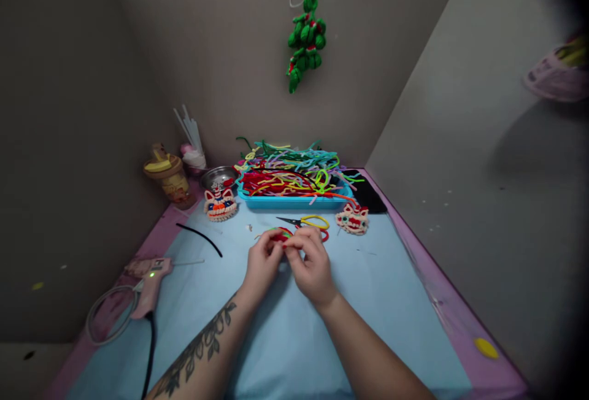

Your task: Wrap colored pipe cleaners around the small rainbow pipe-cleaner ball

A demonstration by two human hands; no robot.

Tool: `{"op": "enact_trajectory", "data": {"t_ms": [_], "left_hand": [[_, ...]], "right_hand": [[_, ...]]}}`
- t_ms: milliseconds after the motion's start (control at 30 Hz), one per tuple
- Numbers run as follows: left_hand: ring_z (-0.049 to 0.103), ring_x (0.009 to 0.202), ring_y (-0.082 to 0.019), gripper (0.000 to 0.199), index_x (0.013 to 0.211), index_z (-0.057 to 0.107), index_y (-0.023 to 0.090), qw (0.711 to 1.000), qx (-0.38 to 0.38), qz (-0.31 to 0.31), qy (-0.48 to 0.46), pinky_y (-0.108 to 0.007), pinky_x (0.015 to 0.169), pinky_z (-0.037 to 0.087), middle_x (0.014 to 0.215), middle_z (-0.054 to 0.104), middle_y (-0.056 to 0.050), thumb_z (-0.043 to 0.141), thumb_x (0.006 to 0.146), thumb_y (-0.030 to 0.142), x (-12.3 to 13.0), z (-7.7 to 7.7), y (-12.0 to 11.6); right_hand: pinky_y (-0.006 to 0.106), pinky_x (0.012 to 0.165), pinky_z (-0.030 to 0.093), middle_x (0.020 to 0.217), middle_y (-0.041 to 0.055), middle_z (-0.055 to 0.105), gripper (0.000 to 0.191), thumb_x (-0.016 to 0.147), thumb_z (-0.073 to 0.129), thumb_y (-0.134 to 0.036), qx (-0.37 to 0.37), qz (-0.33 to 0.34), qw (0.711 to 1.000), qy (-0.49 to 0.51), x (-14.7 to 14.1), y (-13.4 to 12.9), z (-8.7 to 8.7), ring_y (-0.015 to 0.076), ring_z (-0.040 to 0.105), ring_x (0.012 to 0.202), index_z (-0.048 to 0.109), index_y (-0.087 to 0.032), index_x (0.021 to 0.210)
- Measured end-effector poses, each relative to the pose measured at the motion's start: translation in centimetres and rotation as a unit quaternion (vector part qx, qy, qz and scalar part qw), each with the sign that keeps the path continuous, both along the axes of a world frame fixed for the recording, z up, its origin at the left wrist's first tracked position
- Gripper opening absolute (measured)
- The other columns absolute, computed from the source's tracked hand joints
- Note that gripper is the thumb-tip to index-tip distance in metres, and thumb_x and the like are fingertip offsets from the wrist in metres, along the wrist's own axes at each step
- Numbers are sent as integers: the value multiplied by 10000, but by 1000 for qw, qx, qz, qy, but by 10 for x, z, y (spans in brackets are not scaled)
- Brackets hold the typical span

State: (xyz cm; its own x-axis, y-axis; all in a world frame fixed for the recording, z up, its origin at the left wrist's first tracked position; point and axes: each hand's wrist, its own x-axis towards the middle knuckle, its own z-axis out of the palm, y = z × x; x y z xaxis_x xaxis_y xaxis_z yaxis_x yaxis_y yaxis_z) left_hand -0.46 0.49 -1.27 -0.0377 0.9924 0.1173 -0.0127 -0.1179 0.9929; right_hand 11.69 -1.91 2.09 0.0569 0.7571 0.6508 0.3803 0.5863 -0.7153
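My left hand [264, 256] and my right hand [310, 262] meet over the middle of the light blue table cover. Between their fingertips is a small red and green fuzzy pipe-cleaner piece [283, 235], pinched from both sides and partly hidden by the fingers. Just behind the hands lie scissors [315, 222] with one yellow and one red handle, their dark blades pointing left. The right fingers partly cover the red handle. Farther back, a blue tray [294, 202] holds a heap of many-coloured pipe cleaners [285, 170].
Animal-face crafts flank the tray, one left [221, 205], one right [353, 220]. A pink glue gun [150, 283] with a cable lies left, near a black pipe cleaner [200, 237]. Behind are a metal bowl [218, 178], a lidded cup [170, 179] and a black phone-like slab [365, 191].
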Motion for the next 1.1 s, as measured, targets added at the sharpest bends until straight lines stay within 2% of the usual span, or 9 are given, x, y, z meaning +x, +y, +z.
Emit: {"op": "enact_trajectory", "data": {"t_ms": [67, 167, 233, 333, 433, 533, 867, 1000, 1100], "left_hand": [[652, 641, -159, 264, 971, 630, 165, 997, -44, 28, -55, -275, 641, 505, 726, 704, -31, 656, 736, 283, -4, -2, 6], [685, 681, -176, 331, 996, 582, 155, 987, -78, 59, -124, -293, 664, 523, 741, 717, -44, 676, 725, 322, -10, -1, 13], [695, 701, -183, 349, 999, 577, 153, 985, -78, 71, -139, -290, 662, 524, 757, 724, -55, 690, 714, 321, -12, 2, 14], [693, 693, -181, 336, 984, 595, 155, 986, -65, 71, -135, -284, 647, 525, 742, 721, -49, 697, 708, 318, -11, 5, 12], [683, 684, -169, 324, 968, 612, 159, 990, -50, 62, -119, -286, 654, 531, 733, 713, -29, 702, 700, 319, -9, 6, 9], [677, 685, -160, 339, 982, 609, 160, 989, -55, 57, -122, -290, 667, 535, 736, 708, -22, 704, 701, 324, -9, 6, 8], [676, 719, -167, 405, 1058, 586, 172, 984, -78, 52, -153, -288, 666, 537, 746, 696, -24, 702, 716, 355, -7, 12, 4], [664, 708, -158, 316, 1044, 609, 182, 994, -24, 71, -84, -284, 669, 530, 786, 694, -34, 651, 767, 327, -8, 9, 3], [670, 798, -168, 236, 1022, 635, 198, 997, 48, 68, 4, -290, 744, 519, 914, 707, -59, 606, 803, 279, -7, 3, 1]], "right_hand": [[374, 834, 441, 879, 44, 582, 111, 862, 546, -227, -22, 2, 998, 53, 5, 2, 0, 209, 554, 904, 650, -236, 824], [366, 847, 443, 1003, 66, 609, 173, 836, 577, -236, -70, -20, 993, 97, 11, 11, -8, 218, 560, 971, 646, -234, 994], [339, 774, 459, 985, 68, 623, 249, 807, 601, -241, -123, -50, 985, 107, 12, 18, -15, 205, 575, 886, 629, -218, 1053], [297, 663, 456, 847, 40, 629, 187, 774, 616, -244, -170, -60, 978, 105, 8, 24, -24, 171, 556, 708, 644, -200, 953], [284, 643, 442, 800, 33, 627, 90, 795, 563, -221, -155, -52, 985, 57, 5, 25, -27, 170, 549, 697, 645, -204, 827], [289, 670, 433, 771, 31, 612, 128, 816, 522, -199, -135, -56, 989, -2, 4, 24, -28, 186, 553, 747, 625, -215, 743], [327, 768, 450, 783, 30, 649, 145, 835, 514, -179, -134, -69, 988, -43, -2, 23, -34, 206, 582, 800, 622, -233, 753], [360, 835, 446, 860, 60, 664, 145, 826, 528, -169, -119, -73, 988, -73, -1, 20, -30, 225, 582, 880, 661, -224, 811], [331, 735, 475, 921, 75, 657, 198, 802, 597, -227, -131, -74, 989, -1, -3, 20, -28, 211, 588, 824, 658, -201, 989]]}}
